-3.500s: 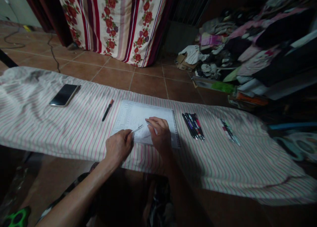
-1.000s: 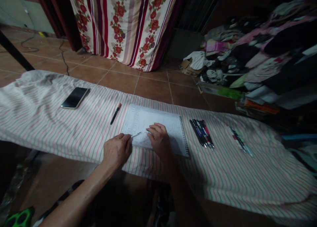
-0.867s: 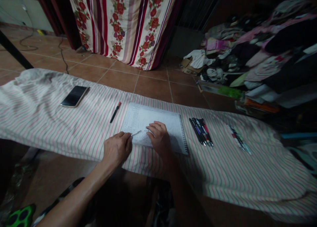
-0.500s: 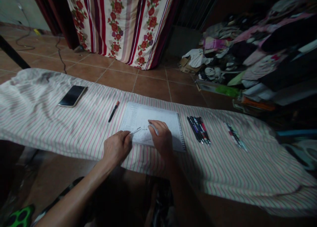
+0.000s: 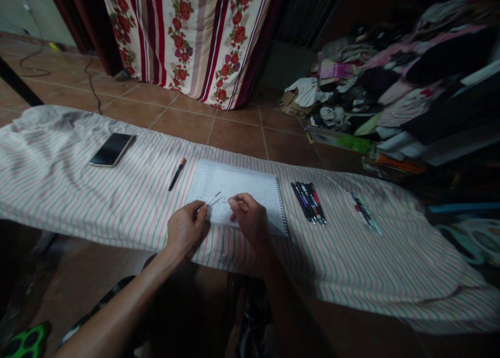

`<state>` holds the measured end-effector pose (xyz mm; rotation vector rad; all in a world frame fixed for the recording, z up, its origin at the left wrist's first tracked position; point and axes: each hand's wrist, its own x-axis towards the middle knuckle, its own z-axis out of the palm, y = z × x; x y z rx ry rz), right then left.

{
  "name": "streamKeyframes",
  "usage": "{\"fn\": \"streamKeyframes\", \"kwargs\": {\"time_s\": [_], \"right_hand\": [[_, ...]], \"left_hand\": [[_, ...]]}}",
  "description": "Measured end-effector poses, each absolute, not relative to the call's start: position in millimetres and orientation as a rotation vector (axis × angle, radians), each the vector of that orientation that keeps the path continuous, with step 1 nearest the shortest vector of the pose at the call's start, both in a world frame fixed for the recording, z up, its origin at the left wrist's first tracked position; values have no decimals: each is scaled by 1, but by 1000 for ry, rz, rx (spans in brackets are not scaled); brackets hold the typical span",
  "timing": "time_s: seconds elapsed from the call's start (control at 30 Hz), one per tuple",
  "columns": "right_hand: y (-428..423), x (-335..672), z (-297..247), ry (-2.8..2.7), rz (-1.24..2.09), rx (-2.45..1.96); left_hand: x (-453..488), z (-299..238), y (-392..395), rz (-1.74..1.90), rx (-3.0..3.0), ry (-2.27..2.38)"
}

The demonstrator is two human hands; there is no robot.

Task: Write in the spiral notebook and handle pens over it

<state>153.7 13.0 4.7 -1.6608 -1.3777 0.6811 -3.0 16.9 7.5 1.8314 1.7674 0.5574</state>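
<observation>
My left hand (image 5: 185,224) is closed, pinching a thin pale stick with a dark tip, which looks like a pen refill (image 5: 213,197). The stick points up and right, above the page of a spiral notebook (image 5: 246,181). Over the notebook's lower middle is my right hand (image 5: 250,215), its fingers curled together beside the stick's tip. Anything held in those fingers is too small or hidden to make out. Handwriting covers part of the notebook's page, and its spiral runs down the right side.
A striped cloth (image 5: 148,202) covers the long surface. Left of the notebook lie a black marker (image 5: 177,174) and a phone (image 5: 112,150). To its right are a row of several pens (image 5: 308,202) and a smaller group of pens (image 5: 365,212). Behind hangs a floral curtain (image 5: 183,40).
My right hand's fingers have drawn in from a loosely spread pose to a curled pinch. My left hand still holds the stick, slightly raised. The view has shifted a little.
</observation>
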Motion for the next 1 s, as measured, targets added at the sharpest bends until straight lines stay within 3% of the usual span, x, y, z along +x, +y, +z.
{"fn": "streamKeyframes", "kwargs": {"time_s": [0.3,0.63,1.0], "right_hand": [[6,147,10,-1079,1254,-1421],[8,139,4,-885,1386,-1296],[11,142,1,-888,1262,-1356]], "left_hand": [[7,8,13,591,1833,1696],[13,5,10,615,1900,1593],[13,-1,12,713,1896,1461]]}}
